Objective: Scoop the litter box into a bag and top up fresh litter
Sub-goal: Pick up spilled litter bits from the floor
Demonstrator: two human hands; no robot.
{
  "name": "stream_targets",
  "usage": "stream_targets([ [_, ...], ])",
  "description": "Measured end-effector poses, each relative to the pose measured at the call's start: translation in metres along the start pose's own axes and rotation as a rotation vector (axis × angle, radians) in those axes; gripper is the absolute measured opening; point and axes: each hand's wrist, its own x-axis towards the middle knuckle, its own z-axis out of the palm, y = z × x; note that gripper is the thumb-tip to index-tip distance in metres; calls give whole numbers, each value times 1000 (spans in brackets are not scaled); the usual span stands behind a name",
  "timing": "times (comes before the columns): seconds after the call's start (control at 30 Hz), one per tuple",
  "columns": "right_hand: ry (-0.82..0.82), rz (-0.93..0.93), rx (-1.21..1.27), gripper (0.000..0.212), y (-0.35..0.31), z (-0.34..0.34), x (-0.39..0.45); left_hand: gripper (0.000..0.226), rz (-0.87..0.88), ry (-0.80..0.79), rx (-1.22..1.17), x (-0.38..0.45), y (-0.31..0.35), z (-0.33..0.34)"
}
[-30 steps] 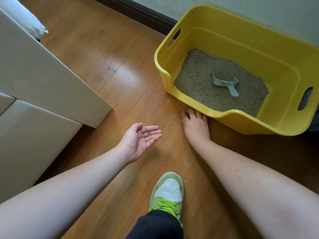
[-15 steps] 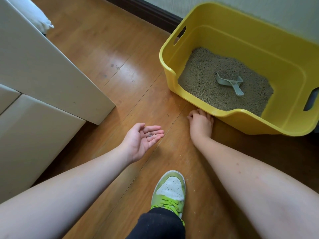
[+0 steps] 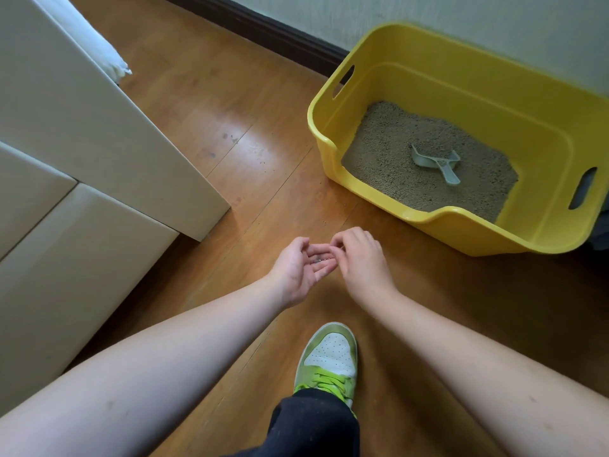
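A yellow litter box [image 3: 461,234] stands on the wooden floor at the right, by the wall. Grey-beige litter [image 3: 389,159] covers its bottom, and a pale scoop [image 3: 435,159] lies on the litter with its handle toward me. My left hand [image 3: 296,270] is held palm up above the floor in front of the box, cupping a few litter grains [image 3: 318,258]. My right hand [image 3: 362,258] sits right beside it, fingers curled. Its fingertips pinch together over the left fingers, holding tiny grains.
White cabinet panels [image 3: 82,133] fill the left side, with a white bundle [image 3: 95,47] behind them. Stray grains [image 3: 324,222] dot the floor near the box. My green and white shoe [image 3: 329,357] is planted below the hands. A dark baseboard [image 3: 263,28] runs along the wall.
My right hand has lifted off the floor by the box's front wall and come left to my cupped left hand. The left hand has stayed palm up.
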Motion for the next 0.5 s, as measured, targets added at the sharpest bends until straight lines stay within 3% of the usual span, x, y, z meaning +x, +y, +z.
stream_targets([
  [0.2,21,-9,-43,11,3,-13,-15,49,-11,-14,-45,-4,-14,17],
  [0.37,144,156,37,10,22,-20,-15,57,-13,24,107,-7,-18,14],
  [0.5,92,265,58,12,36,-11,-11,55,-7,61,110,-12,-13,0],
])
